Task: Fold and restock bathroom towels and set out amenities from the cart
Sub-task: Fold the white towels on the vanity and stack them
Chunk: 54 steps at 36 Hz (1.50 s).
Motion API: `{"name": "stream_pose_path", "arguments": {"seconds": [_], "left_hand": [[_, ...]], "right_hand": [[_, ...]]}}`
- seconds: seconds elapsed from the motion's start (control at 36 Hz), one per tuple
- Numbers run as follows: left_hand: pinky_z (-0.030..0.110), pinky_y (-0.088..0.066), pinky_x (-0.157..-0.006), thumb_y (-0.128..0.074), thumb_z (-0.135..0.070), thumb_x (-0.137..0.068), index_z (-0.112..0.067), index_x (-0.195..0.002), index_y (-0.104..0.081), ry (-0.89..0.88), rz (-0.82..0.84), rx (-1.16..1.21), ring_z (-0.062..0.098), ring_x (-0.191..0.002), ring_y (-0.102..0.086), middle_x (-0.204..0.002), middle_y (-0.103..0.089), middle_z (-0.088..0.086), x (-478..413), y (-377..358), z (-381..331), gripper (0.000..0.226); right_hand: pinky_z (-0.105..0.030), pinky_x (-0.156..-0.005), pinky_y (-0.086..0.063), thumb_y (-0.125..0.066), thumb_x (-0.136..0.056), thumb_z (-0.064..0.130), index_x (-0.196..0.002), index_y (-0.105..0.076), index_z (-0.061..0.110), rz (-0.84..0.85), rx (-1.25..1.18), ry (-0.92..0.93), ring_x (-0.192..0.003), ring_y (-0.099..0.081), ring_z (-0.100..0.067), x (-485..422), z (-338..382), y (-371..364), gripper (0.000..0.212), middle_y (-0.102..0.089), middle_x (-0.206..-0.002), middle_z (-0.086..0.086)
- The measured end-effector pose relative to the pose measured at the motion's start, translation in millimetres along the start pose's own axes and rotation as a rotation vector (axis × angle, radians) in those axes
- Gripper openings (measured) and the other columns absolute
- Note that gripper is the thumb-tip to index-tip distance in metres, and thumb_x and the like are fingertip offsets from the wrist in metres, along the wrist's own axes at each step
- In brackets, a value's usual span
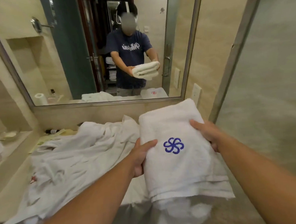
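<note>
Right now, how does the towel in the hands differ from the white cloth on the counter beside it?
The folded towel is in neat layers; the crumpled cloth lies loose and wrinkled. The folded towel is gripped by the left hand and the right hand; the crumpled cloth rests on the counter. The folded towel shows a blue emblem; the crumpled cloth shows a small red mark. Both are white.

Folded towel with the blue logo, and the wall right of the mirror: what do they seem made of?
Folded towel: looks like white cotton terry, matte and nubby, with a flat woven band near one hem. Its blue logo seems embroidered. Wall: probably polished beige stone or tile, given faint veining and a soft sheen; which, I cannot tell.
</note>
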<state>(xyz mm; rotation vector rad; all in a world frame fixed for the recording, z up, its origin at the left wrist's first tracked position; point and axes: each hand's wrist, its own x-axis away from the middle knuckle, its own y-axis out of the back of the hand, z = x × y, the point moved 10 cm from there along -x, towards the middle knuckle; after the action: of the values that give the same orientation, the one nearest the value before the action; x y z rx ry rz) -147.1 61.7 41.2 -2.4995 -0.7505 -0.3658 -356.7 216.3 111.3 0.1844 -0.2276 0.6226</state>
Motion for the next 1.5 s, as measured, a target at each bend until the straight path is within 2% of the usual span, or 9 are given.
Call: {"name": "stream_pose_path", "arguments": {"seconds": [0.22,0.33,0.47,0.56,0.67,0.89,1.25,1.42,1.5], "left_hand": [[0.041,-0.063,-0.08,-0.072,-0.031,-0.096,-0.042,-0.136,-0.044,-0.081,-0.154,-0.093,0.02,-0.103,-0.072,-0.12,-0.07,-0.008,-41.4,-9.0,19.4,0.051],[0.048,-0.048,-0.108,-0.07,-0.053,-0.089,-0.049,-0.154,-0.016,-0.083,-0.175,-0.37,0.021,-0.129,-0.055,-0.153,-0.046,-0.006,-72.3,-1.8,38.9,0.085],[0.048,-0.019,-0.123,-0.066,-0.06,-0.09,-0.051,-0.159,0.007,0.041,0.001,-1.199,0.037,-0.157,-0.006,-0.171,0.012,0.007,-109.2,-3.2,88.9,0.101],[0.054,-0.014,-0.124,-0.057,-0.072,-0.089,-0.053,-0.159,0.002,-0.011,0.048,-1.389,0.04,-0.156,0.013,-0.166,0.033,0.0,-117.4,-12.2,105.9,0.093],[0.065,0.0,-0.121,-0.028,-0.084,-0.09,-0.047,-0.158,0.016,-0.274,-0.075,-1.661,0.032,-0.149,0.037,-0.16,0.045,-0.003,-129.0,-30.4,97.7,0.088],[0.063,-0.004,-0.124,-0.02,-0.083,-0.093,-0.043,-0.159,0.02,-0.305,-0.072,-1.68,0.034,-0.149,0.036,-0.162,0.041,-0.002,-158.6,-19.4,132.2,0.086],[0.059,-0.005,-0.125,-0.024,-0.064,-0.104,-0.038,-0.163,0.004,-0.204,0.003,-1.634,0.032,-0.155,0.024,-0.17,0.022,0.0,-165.6,-18.8,138.5,0.07],[0.045,-0.026,-0.124,-0.035,-0.036,-0.108,-0.024,-0.162,-0.023,-0.186,0.063,-1.47,0.026,-0.157,-0.015,-0.172,-0.012,0.002,-124.2,12.1,120.1,0.056],[0.038,-0.045,-0.106,-0.045,-0.028,-0.101,-0.023,-0.142,-0.047,-0.118,-0.056,-1.362,0.027,-0.13,-0.053,-0.145,-0.051,-0.001,-99.8,56.1,108.6,0.042]], "right_hand": [[-0.037,-0.087,-0.053,-0.068,-0.094,0.044,-0.123,-0.066,0.013,-0.317,0.324,0.073,-0.1,-0.067,-0.028,-30.3,-23.0,42.7,0.042,-0.071,-0.114,-0.007],[-0.034,-0.092,-0.044,-0.066,-0.097,0.036,-0.132,-0.06,0.014,-0.405,0.489,0.072,-0.116,-0.061,-0.033,-50.8,-46.4,54.9,0.042,-0.065,-0.131,-0.011],[-0.042,-0.109,-0.042,-0.06,-0.096,0.032,-0.151,-0.038,0.028,-0.278,0.897,0.034,-0.136,-0.046,-0.035,-76.8,-101.0,28.6,0.059,-0.047,-0.153,-0.01],[-0.056,-0.124,-0.018,-0.046,-0.1,0.041,-0.159,-0.014,0.045,-0.119,1.15,0.024,-0.156,-0.009,-0.028,-81.8,-135.0,-6.5,0.067,-0.005,-0.171,-0.001],[-0.058,-0.122,0.01,-0.026,-0.103,0.06,-0.158,0.006,0.055,0.003,1.254,0.068,-0.157,0.018,-0.021,-78.8,-163.7,-41.0,0.063,0.02,-0.17,0.006],[-0.059,-0.122,0.013,-0.01,-0.099,0.069,-0.149,0.022,0.062,-0.075,1.291,0.084,-0.149,0.037,-0.013,-96.5,-198.6,-36.7,0.059,0.036,-0.164,0.013],[-0.061,-0.122,0.011,-0.014,-0.101,0.069,-0.155,0.011,0.058,-0.079,1.304,-0.068,-0.154,0.026,-0.016,-109.7,-208.3,-38.5,0.061,0.028,-0.167,0.01],[-0.063,-0.122,0.003,-0.03,-0.106,0.047,-0.159,-0.014,0.043,-0.151,1.192,-0.185,-0.158,0.007,-0.028,-101.1,-189.5,-59.6,0.056,0.008,-0.172,-0.002],[-0.059,-0.124,-0.008,-0.044,-0.101,0.028,-0.15,-0.038,0.03,-0.259,1.132,-0.16,-0.154,-0.016,-0.034,-96.6,-176.4,-69.8,0.049,-0.021,-0.168,-0.01]]}}
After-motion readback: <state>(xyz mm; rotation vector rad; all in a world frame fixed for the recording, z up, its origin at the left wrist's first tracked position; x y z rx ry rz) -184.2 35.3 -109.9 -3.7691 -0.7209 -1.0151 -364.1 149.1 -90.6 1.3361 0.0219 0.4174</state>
